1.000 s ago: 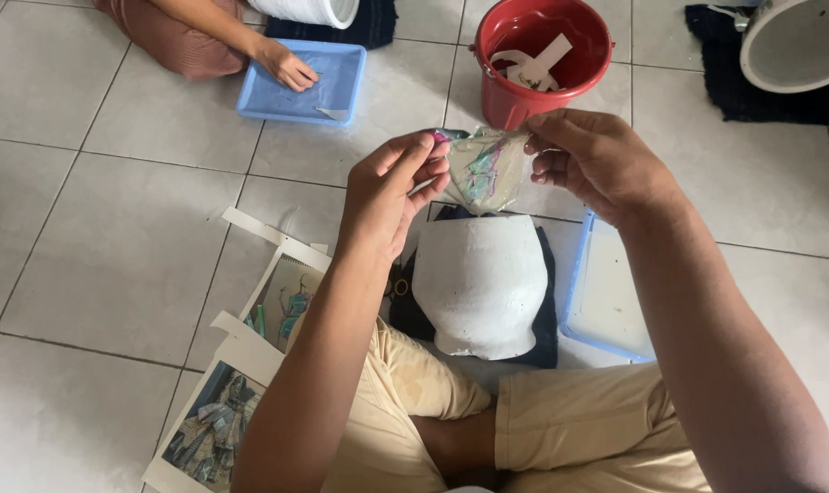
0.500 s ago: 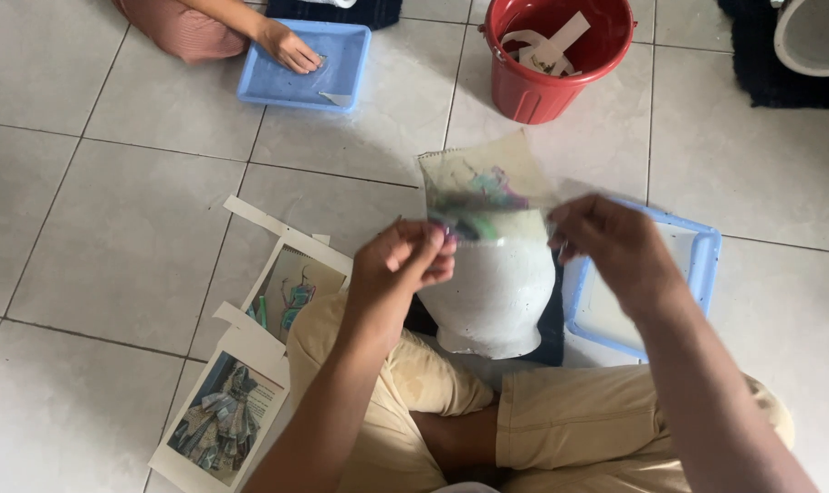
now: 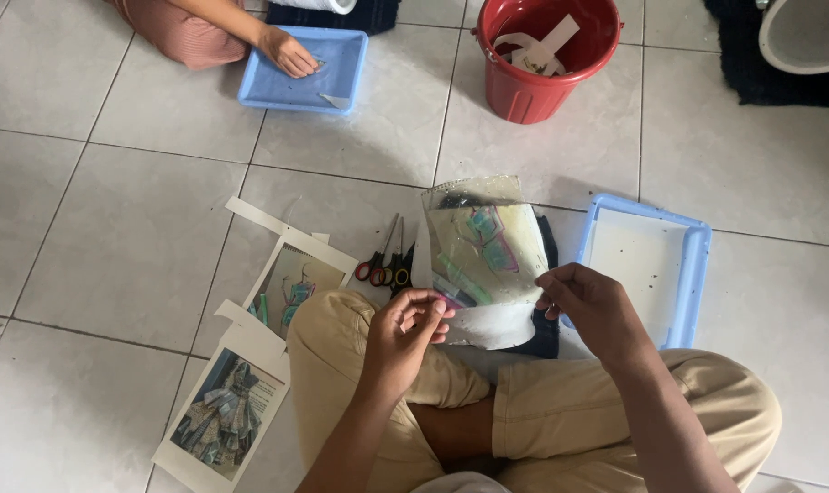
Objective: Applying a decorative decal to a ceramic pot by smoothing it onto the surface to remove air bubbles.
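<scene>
Person is sitting cross-legged in tan trousers [image 3: 561, 429] on pale floor tiles [image 3: 113, 201]. Both hands are pinching one thin translucent sheet [image 3: 484, 245] with a pastel printed figure on it: left hand [image 3: 405, 330] is gripping the lower left corner between thumb and fingertips, right hand [image 3: 590, 303] is nipping the lower right edge, both narrow pinch grips, nothing else held. Sheet is standing out away from the body, beyond both hands, long axis running front-to-back, far edge curling and looking glossy, wet or plasticky. Hands are sitting about equally near to it, one per bottom corner. Directly under the sheet a white rounded form [image 3: 487, 324] is lying on a dark cloth [image 3: 547, 333]; the sheet's near edge is overlapping it, contact not clear. Just left of that, scissors [image 3: 385, 260] with red and dark handles are lying on the tile. Further left, cut paper prints [image 3: 250, 365] with white borders are lying flat, matte. Right of the sheet, a shallow light-blue tray [image 3: 697, 274] with a white speckled bed is lying empty-looking. Far side: a red plastic bucket [image 3: 542, 87] holding paper offcuts, and another blue tray [image 3: 278, 91] where a second person's hand [image 3: 288, 53] is pressing down inside it.
</scene>
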